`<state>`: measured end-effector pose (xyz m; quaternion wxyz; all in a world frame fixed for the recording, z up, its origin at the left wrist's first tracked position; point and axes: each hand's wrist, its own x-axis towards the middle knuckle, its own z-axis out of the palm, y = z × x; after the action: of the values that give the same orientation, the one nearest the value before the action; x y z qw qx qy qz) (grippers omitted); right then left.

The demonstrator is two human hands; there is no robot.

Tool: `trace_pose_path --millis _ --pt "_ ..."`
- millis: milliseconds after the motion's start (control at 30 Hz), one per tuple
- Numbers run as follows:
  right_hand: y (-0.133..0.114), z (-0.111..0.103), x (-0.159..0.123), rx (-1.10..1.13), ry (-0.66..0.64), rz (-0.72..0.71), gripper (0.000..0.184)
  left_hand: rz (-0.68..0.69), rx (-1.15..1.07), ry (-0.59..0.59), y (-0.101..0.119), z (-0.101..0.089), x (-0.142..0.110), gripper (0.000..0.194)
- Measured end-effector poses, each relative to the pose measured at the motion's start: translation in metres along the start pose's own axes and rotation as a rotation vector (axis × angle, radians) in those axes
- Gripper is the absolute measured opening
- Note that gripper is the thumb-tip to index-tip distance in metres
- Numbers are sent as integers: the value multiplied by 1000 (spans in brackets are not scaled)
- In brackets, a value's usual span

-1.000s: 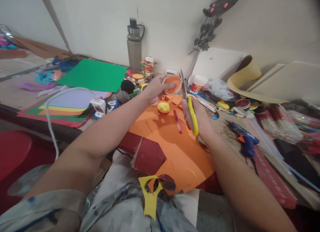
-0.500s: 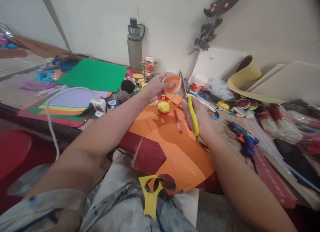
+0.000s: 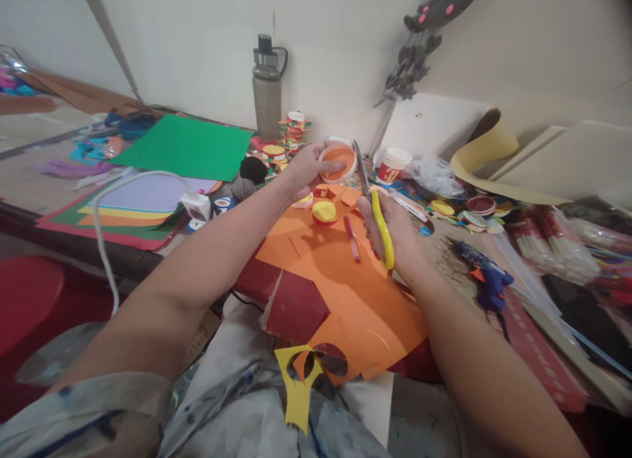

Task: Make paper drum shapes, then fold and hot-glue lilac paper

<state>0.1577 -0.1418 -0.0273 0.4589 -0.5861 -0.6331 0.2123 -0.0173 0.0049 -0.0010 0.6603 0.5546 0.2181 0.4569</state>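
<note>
So one white-rimmed orange disc (image 3: 342, 154) was pinched between the left hand's (image 3: 309, 168) nearly closed fingers, with one pair of yellow-handled scissors (image 3: 380, 229) held just beside it in the curled right hand (image 3: 397, 231). One red pen (image 3: 352, 238) was laid on orange paper (image 3: 345, 280); the table (image 3: 451, 270) was pretty cluttered, backed by a pale wall (image 3: 192, 50).

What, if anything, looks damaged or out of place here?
The yellow scrap looks out of place: it lies over the lap, off the table. Its cut-out hole suggests an offcut, not damage.
</note>
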Motion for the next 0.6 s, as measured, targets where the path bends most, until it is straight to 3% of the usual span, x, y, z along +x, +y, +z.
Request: trace_pose_path --millis 233,600 --pt "-1 -1 0 -5 1 -23 64 -12 -71 -18 3 -1 0 33" --pt "3 2 0 -19 22 32 57 19 49 41 -3 -5 5 39"
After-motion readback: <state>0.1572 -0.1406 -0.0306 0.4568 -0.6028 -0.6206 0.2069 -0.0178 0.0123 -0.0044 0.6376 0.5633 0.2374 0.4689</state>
